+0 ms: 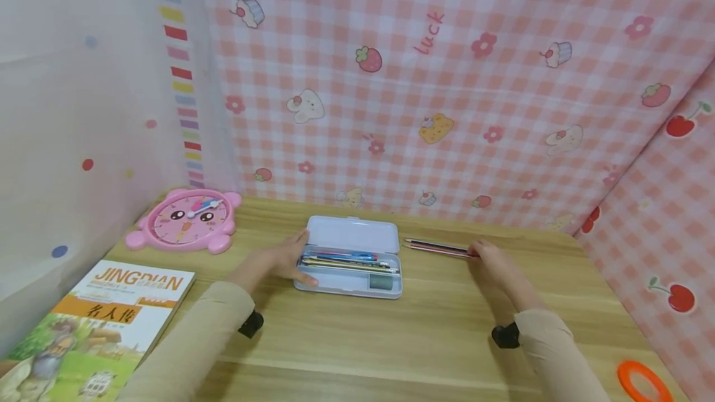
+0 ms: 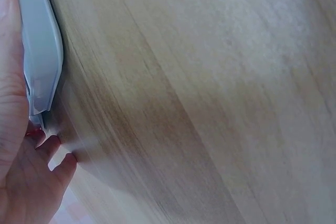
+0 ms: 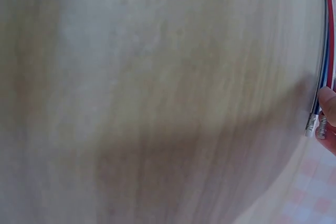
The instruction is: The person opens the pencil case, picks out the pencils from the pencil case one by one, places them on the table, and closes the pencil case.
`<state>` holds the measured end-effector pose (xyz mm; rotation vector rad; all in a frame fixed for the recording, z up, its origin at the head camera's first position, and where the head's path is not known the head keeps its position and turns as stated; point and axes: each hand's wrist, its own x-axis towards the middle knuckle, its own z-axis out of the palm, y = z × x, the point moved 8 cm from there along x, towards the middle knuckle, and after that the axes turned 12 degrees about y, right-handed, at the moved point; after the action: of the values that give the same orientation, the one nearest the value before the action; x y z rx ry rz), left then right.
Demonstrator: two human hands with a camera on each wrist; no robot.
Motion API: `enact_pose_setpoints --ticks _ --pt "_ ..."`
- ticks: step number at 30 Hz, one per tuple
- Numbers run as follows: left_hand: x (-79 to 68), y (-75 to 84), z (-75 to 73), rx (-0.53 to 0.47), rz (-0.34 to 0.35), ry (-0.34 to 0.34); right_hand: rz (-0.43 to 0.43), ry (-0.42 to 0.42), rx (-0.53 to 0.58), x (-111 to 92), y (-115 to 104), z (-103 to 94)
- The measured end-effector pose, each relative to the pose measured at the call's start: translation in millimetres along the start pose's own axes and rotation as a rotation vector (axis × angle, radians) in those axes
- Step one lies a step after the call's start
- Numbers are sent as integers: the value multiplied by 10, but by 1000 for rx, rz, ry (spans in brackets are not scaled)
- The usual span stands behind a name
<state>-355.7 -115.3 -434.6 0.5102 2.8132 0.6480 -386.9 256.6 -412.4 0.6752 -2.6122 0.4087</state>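
A pale pencil case (image 1: 335,282) lies on the table with its lid (image 1: 353,236) folded back. Inside are several pens and pencils (image 1: 341,263) and a grey-green block (image 1: 381,281). My left hand (image 1: 286,259) holds the case's left end, thumb over the front part and fingers round the end toward the lid. In the left wrist view the thumb lies along the case wall (image 2: 44,51), with fingertips low by the table. To the case's right, my right hand (image 1: 488,254) pinches two pencils (image 1: 438,245), one dark and one red, by their eraser ends; their points face the case.
A pink animal-shaped clock (image 1: 187,219) lies at the back left. In front of it is a book (image 1: 106,321), beside my left sleeve. An orange ring (image 1: 643,382) sits at the front right. Checked cloth (image 1: 391,92) hangs behind the wooden table (image 1: 380,346).
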Motion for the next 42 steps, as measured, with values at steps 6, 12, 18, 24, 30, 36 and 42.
enact_pose_setpoints --ticks 6,12,18,24,30,36,42 --pt "28 43 19 11 10 -6 30 22 -27 -92 77 -16" --pt "43 77 20 8 15 -10 64 21 -67 -142 135 -30" --pt "51 85 10 16 18 -9 62 45 -75 -156 132 -44" --pt "47 75 23 29 12 -20 63 60 -79 -159 122 -48" --pt "58 23 49 16 0 -28 157 7 -34 -77 90 -4" --pt "59 -10 39 -3 1 -13 120 -11 -10 100 -223 81" --pt "28 -22 34 5 -9 -14 -112 84 17 305 -814 152"
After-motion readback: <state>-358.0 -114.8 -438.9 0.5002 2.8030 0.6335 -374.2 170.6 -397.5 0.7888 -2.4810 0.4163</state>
